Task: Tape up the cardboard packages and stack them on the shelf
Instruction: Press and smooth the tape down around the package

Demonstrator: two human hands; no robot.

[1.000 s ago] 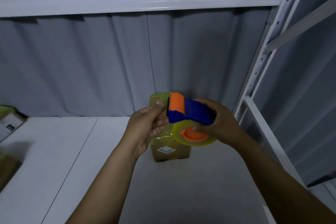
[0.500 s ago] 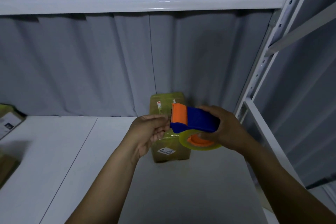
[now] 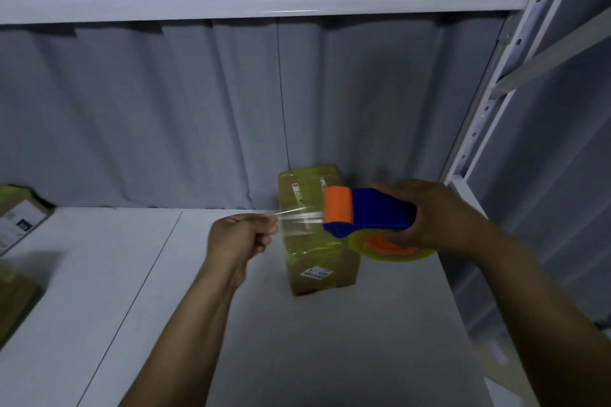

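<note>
The right hand [image 3: 429, 215] grips the blue-and-orange plastic tape dispenser [image 3: 367, 213], its long axis level and its orange end pointing left. The left hand [image 3: 239, 234] pinches the clear, glossy tape strip [image 3: 299, 218], stretched above the tape-wrapped cardboard package [image 3: 317, 234], which stands on the white shelf [image 3: 330, 340] against the back wall.

Honestly nothing here is really legible: the cardboard package [image 3: 319, 251] has a small white sticker [image 3: 316, 273] low on its front with a dark barcode-ish line and what look like a few digits, but they're too blurry to make out. There's also a narrow white label [image 3: 296, 190] with a red mark up on its top, same deal. The box [image 3: 13, 231] at the far left carries a white label [image 3: 20, 224] with a dark block and tiny print I can't read either.
</note>
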